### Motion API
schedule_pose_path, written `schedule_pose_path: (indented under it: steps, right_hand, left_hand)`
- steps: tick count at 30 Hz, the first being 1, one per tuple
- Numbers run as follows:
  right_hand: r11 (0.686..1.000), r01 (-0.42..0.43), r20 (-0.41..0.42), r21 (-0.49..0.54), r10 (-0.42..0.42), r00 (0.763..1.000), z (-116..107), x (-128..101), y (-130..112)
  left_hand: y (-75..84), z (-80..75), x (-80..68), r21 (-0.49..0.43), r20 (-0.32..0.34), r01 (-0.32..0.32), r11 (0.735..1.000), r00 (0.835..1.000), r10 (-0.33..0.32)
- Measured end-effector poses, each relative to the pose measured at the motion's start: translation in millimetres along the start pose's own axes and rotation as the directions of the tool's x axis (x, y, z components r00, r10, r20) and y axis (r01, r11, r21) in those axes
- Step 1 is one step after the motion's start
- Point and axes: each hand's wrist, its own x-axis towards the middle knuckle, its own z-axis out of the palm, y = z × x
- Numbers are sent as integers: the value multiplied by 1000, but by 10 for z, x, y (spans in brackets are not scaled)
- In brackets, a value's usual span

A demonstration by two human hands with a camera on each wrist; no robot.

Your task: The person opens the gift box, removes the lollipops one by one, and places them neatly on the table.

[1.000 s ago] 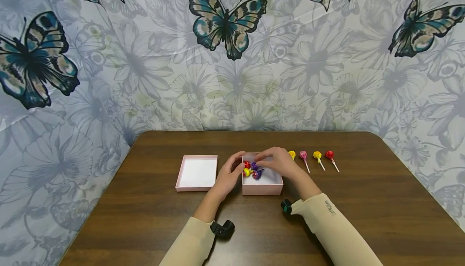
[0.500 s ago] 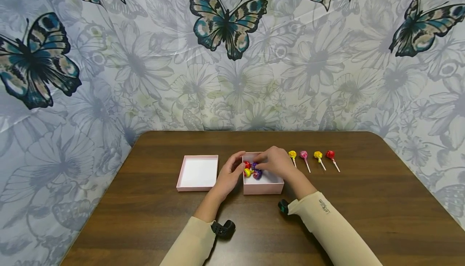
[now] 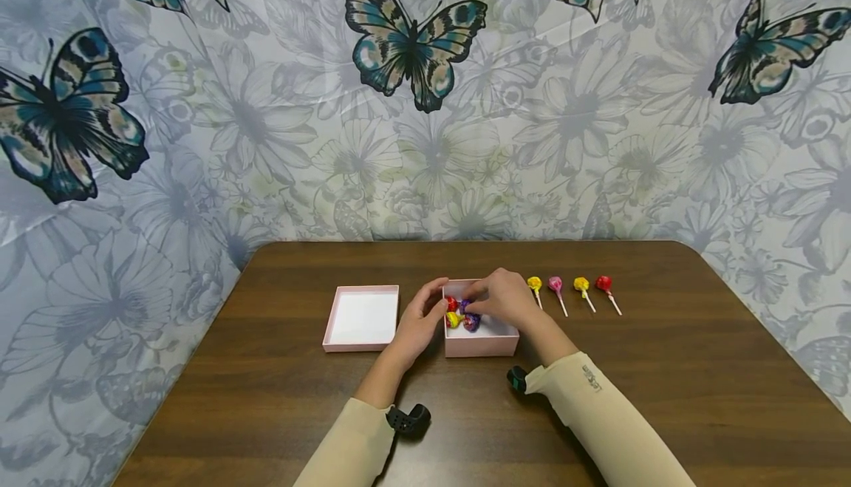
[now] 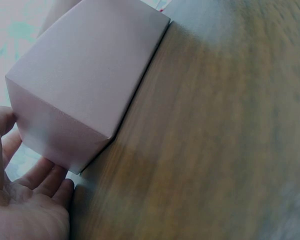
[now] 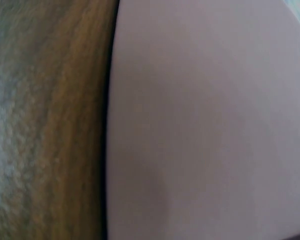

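Fingers point(image 3: 435, 302) of the left hand point(image 3: 419, 321) lie fairly straight against the left wall of the pink box point(image 3: 480, 343), thumb up at its rim; we read that hand as relaxed and bracing, not curled round anything. In the left wrist view the same fingers sit flat along the box's lower corner. Right hand point(image 3: 507, 297) hovers over the box's far half, fingers bent down toward the wrapped lollipops point(image 3: 462, 312) inside; we cannot tell whether it pinches one, as the fingertips are hidden. Box sits approx. mid-table point(image 3: 665, 369), w/ red, yellow and purple sweets clustered in its left part. Box lid point(image 3: 362, 317) lies open-side up just left of the left hand, apart from the box. Four more lollipops point(image 3: 568, 287) lie in a row to the right of the box: yellow, pink, yellow, red, sticks pointing toward us. Right wrist view shows only box wall and table, blurred.
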Motion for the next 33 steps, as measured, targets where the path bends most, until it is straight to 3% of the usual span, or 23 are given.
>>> schedule_pose_path:
  steps: [8, 17, 27, 33]
  right_hand:
    - [988, -39, 13, 152, 37, 999, 18, -12, 39]
    - [937, -31, 25, 347, 23, 999, -14, -45, 76]
    - [904, -78, 12, 420, 80, 997, -14, -71, 74]
    - [901, -74, -44, 427, 102, 994, -24, -94, 70]
  left_hand:
    - [-6, -5, -2, 19, 10, 2, 1000, 1000, -2]
    - [11, 1, -10, 15, 11, 3, 1000, 1000, -3]
    - [28, -6, -23, 18, 12, 7, 1000, 1000, -7]
    - [-30, -2, 20, 46, 3, 21, 999, 1000, -21]
